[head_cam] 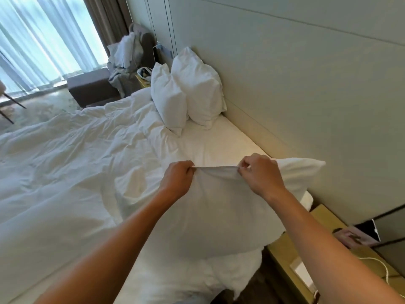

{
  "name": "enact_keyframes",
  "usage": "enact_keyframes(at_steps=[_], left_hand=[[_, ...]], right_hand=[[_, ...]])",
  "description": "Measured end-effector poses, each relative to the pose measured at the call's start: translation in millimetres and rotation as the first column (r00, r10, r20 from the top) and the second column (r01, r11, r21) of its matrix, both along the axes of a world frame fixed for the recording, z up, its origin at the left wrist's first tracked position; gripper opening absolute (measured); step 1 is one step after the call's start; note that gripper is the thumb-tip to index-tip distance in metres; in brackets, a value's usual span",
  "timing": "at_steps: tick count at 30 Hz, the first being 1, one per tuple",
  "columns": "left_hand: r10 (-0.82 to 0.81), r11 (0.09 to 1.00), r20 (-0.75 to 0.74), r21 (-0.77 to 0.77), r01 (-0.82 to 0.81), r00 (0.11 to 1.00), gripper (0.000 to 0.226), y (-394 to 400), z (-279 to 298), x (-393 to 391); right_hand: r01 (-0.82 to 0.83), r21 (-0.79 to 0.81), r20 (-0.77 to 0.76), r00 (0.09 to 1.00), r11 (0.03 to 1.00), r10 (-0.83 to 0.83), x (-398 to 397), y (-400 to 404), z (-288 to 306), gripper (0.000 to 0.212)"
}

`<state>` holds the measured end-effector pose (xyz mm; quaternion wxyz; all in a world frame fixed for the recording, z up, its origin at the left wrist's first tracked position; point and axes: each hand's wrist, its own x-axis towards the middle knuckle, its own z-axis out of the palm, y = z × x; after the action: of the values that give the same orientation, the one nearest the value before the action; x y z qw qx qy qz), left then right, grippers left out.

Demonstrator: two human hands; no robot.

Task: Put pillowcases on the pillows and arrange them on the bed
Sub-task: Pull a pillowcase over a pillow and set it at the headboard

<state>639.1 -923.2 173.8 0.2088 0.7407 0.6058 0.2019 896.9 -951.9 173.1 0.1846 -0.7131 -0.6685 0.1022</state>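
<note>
At the near corner of the bed, both hands are pinching one edge of a white pillowcase.

Left hand (178, 179) and right hand (259, 173) are each curling fingers and thumb round the top hem of the plain white fabric pillowcase (221, 213), pulling it taut between them; the white pillow (300, 172) it is covering is poking out behind the right hand, against the pale wall panel (306, 84). Two plump white cased pillows (188, 93) are standing upright, leaning together at the far end of the headboard side. A rumpled white duvet (65, 161) is spreading across the mattress. A yellow-topped bedside table (322, 216) is sitting on the right, carrying a white cable (381, 266). No lettering is showing clearly enough to read.
</note>
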Motion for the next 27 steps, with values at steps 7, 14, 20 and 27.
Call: enact_keyframes(at_steps=[7, 14, 20, 27], left_hand=[[-0.102, 0.994, 0.077, -0.041, 0.106, 0.992, 0.029, 14.7, -44.2, 16.4], [-0.045, 0.979, 0.072, -0.196, 0.058, 0.996, 0.015, 54.2, -79.8, -30.7], [-0.084, 0.955, -0.078, -0.291, 0.058, 0.993, 0.030, 87.1, -117.4, -81.1], [-0.200, 0.921, -0.259, -0.378, 0.091, 0.945, 0.042, 118.7, -130.2, -121.7]], right_hand=[[-0.047, -0.183, -0.018, 0.999, 0.982, 0.045, -24.3, 24.4, -48.6, 0.023], [0.026, -0.148, 0.080, 0.997, 0.989, -0.014, -41.2, 59.9, -67.0, 0.023], [0.105, -0.139, 0.097, 0.991, 0.985, -0.092, -54.9, 65.7, -79.8, 0.026], [0.158, -0.136, 0.085, 0.985, 0.978, -0.148, -60.1, 62.7, -91.0, 0.027]])
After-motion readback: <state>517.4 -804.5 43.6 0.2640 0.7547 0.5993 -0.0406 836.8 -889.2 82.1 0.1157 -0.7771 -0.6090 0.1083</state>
